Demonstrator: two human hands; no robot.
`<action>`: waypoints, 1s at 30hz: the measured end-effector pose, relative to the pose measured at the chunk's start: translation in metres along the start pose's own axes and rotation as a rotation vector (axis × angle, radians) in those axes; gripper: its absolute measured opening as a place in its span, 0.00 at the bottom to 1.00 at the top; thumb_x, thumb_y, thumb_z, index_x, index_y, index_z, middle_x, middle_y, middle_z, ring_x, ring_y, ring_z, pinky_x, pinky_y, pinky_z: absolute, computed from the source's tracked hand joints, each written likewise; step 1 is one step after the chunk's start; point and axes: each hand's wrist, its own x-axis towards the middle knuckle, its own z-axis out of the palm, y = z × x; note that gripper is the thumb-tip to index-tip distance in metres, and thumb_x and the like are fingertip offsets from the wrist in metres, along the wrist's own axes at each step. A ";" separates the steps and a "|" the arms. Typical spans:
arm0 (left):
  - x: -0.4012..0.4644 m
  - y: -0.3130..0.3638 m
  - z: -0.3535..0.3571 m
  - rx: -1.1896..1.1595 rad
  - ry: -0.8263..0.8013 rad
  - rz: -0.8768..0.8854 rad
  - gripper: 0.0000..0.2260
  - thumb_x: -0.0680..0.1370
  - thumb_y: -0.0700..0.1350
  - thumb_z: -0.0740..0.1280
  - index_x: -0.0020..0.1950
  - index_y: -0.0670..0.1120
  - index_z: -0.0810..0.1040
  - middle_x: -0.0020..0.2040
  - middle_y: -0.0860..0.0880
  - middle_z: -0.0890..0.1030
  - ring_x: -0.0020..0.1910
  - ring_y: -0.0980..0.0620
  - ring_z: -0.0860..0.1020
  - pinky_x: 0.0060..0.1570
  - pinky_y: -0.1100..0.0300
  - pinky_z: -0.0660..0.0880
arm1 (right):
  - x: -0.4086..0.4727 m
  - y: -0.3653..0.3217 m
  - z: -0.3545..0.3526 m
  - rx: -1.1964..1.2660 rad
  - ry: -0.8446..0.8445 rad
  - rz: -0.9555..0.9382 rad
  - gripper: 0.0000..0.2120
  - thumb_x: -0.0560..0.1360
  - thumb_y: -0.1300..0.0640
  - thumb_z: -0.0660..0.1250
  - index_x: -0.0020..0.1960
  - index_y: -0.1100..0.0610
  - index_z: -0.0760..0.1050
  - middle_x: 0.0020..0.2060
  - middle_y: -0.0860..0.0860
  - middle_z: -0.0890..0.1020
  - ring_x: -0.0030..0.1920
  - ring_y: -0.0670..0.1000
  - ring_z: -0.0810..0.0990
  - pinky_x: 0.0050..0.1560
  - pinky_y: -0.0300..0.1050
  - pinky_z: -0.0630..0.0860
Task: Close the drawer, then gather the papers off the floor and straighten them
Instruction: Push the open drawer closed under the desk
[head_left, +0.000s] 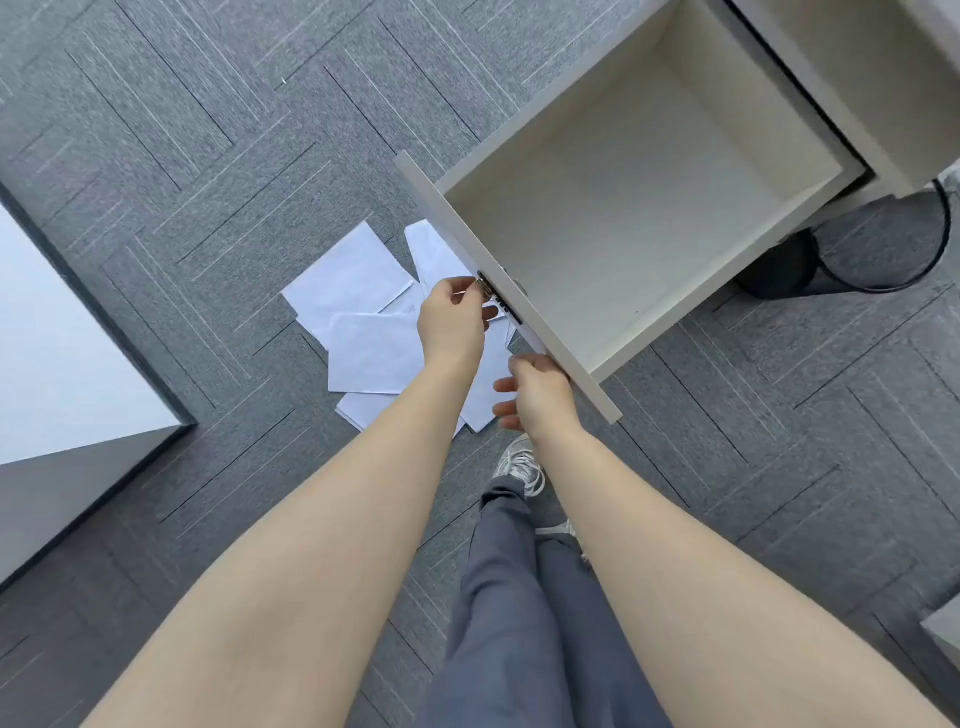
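Note:
A white drawer (639, 171) stands pulled far out of its cabinet, and nothing lies inside it. My left hand (452, 325) pinches the small metal handle (485, 286) on the drawer's front panel (431, 202). Lower down, my right hand (535, 392) rests against the same panel with its fingers partly spread and holds nothing. Several white papers (363, 317) lie scattered and overlapping on the grey carpet below the drawer front, partly hidden by my hands and the panel.
A white desk corner (67, 374) juts in at the left. The cabinet body (852, 78) fills the top right, with a black round base and cable (852, 260) beside it. My legs and shoes (519, 467) stand just behind the papers.

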 end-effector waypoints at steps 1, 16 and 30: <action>0.001 0.000 0.001 -0.001 0.003 0.007 0.05 0.77 0.44 0.63 0.50 0.46 0.77 0.48 0.47 0.84 0.42 0.50 0.85 0.53 0.47 0.80 | 0.001 -0.001 -0.001 0.007 0.010 -0.008 0.08 0.80 0.57 0.57 0.56 0.56 0.72 0.45 0.54 0.79 0.32 0.52 0.75 0.31 0.44 0.70; 0.015 0.011 0.042 -0.009 0.009 0.059 0.04 0.73 0.42 0.67 0.45 0.51 0.77 0.44 0.48 0.86 0.41 0.50 0.85 0.53 0.47 0.80 | 0.021 -0.027 -0.025 0.069 0.132 -0.048 0.09 0.80 0.58 0.57 0.56 0.57 0.74 0.45 0.52 0.77 0.31 0.51 0.75 0.31 0.42 0.71; 0.025 0.054 0.127 0.009 0.006 0.098 0.04 0.78 0.40 0.64 0.50 0.48 0.75 0.49 0.47 0.82 0.38 0.51 0.84 0.50 0.48 0.81 | 0.045 -0.083 -0.085 0.578 0.336 0.029 0.04 0.74 0.56 0.65 0.42 0.56 0.76 0.40 0.53 0.80 0.28 0.50 0.74 0.25 0.37 0.70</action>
